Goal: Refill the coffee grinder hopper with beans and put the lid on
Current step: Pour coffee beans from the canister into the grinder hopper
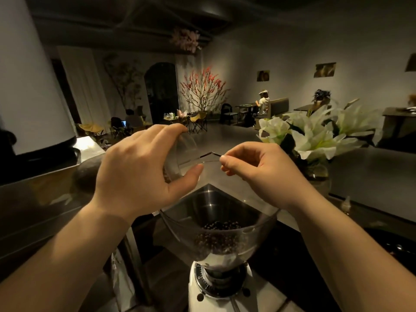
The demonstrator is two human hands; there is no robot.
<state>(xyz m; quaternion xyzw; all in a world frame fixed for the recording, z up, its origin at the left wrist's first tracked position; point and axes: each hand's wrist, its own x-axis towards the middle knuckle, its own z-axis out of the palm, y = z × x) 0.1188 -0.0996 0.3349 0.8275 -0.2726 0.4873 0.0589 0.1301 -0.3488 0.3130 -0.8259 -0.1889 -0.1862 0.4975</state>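
Hands (144,167) (258,165) both pinching clear lid (186,152) above open hopper (258,230), beans (221,233) inside, no readable lettering

Hopper (219,224): clear plastic cone, upright on white grinder (221,287), uncovered.
Beans (219,235): dark, shallow pile at hopper's bottom.
Lid (188,154): transparent, tilted, held above hopper.

café | grinder (219,280) on counter | seating tables (245,106) beyond

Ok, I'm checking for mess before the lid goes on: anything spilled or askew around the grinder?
No spill shows. The beans sit inside the hopper; both hands hold the clear lid tilted above it, not yet seated.
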